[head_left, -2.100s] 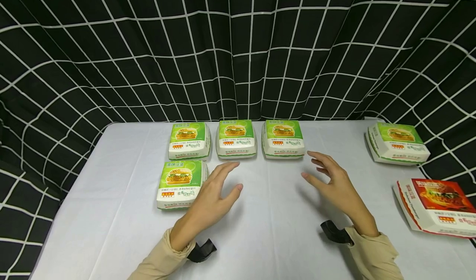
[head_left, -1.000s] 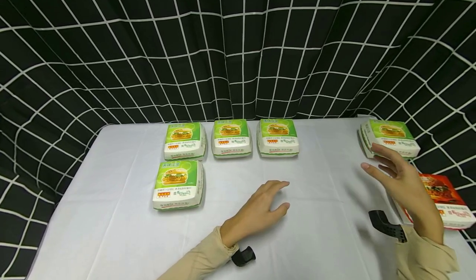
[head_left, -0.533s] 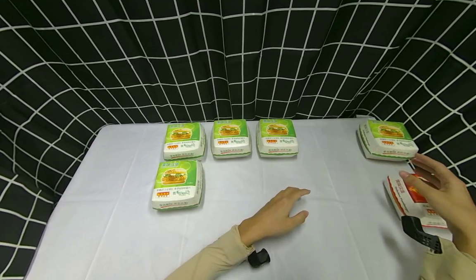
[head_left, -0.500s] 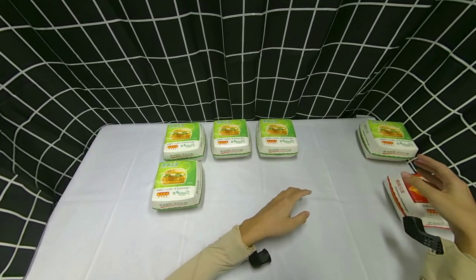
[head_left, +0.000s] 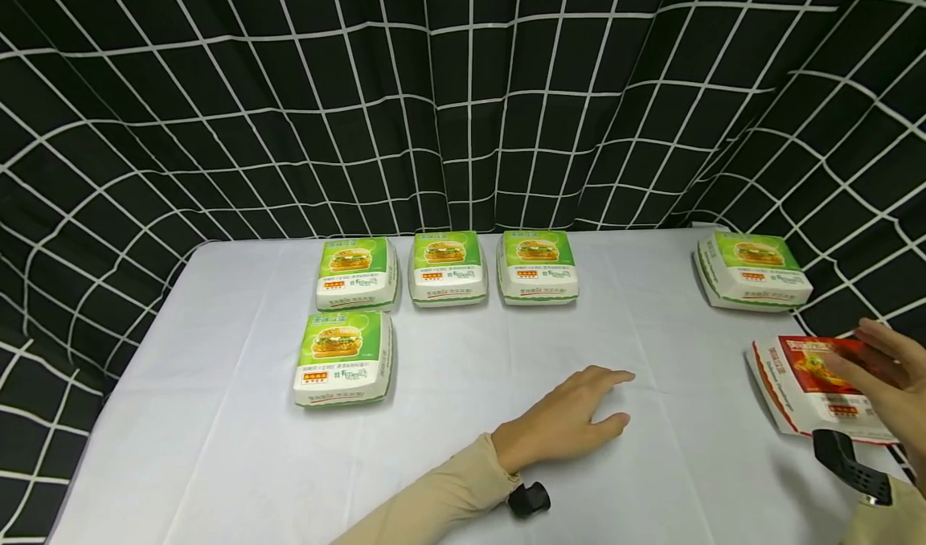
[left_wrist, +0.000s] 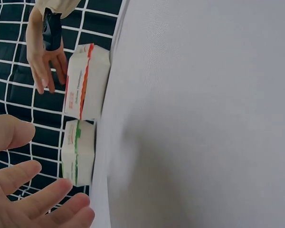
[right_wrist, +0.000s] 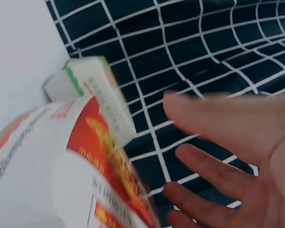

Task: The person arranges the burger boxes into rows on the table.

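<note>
Fingers of the right hand (head_left: 903, 404) are spread near the closed red box (head_left: 812, 394) (contents hidden), seemingly without touching, at the right of the white table (head_left: 217, 448); the left hand (head_left: 560, 424) also spreads its fingers.

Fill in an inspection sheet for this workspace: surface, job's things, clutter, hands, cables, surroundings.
Surface: white cloth, lightly creased.
Job's things: five green boxes, three in a back row, one in front of its left end, one at back right; one red box at right.
Clutter: nothing seen.
Hands: left hand over the cloth, right hand beside the red box; both hold nothing.
Cables: nothing seen.
Surroundings: black curtain, white grid lines.
</note>
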Tool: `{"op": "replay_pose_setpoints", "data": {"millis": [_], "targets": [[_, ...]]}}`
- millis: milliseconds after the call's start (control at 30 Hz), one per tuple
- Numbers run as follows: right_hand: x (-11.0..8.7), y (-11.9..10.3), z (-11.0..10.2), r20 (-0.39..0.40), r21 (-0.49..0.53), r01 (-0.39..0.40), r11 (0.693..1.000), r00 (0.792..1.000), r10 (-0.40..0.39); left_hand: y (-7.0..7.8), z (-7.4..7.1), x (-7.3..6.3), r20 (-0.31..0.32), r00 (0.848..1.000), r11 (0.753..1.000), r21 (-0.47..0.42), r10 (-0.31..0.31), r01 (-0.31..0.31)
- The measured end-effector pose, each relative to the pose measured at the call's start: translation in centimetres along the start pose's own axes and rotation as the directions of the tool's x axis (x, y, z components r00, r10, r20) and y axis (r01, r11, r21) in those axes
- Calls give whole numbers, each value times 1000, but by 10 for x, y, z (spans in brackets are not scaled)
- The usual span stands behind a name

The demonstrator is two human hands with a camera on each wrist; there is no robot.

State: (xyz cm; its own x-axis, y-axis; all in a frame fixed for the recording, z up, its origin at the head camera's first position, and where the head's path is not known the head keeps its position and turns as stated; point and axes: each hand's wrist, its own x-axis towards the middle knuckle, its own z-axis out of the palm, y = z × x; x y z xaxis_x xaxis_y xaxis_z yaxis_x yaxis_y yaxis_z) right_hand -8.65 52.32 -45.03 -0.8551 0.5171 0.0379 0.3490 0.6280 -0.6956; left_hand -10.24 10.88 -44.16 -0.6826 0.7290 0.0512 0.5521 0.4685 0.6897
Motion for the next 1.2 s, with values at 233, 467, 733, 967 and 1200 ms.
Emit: {"op": "replay_pose_setpoints", "data": {"millis": [233, 467, 733, 967, 1200], "targets": [[-13, -21, -3, -63, -53, -111, 992, 992, 107, 8, 8, 15, 30, 999, 1000, 7, 12, -12], [6, 24, -7, 5, -38, -68, 997, 998, 69, 15, 9, 25, 50, 999, 999, 30, 14, -15], [-2, -4, -8, 193, -195, -69, 978, 975, 107, 16, 10, 29, 37, 999, 998, 53, 21, -23], [20, 30, 2, 299, -243, -46, 969, 947, 120, 16, 10, 31, 28, 1000, 999, 35, 7, -7], [0, -12, -1, 375, -268, -34, 963, 917, 137, 16, 12, 34, 13, 1000, 999, 32, 3, -4]]}}
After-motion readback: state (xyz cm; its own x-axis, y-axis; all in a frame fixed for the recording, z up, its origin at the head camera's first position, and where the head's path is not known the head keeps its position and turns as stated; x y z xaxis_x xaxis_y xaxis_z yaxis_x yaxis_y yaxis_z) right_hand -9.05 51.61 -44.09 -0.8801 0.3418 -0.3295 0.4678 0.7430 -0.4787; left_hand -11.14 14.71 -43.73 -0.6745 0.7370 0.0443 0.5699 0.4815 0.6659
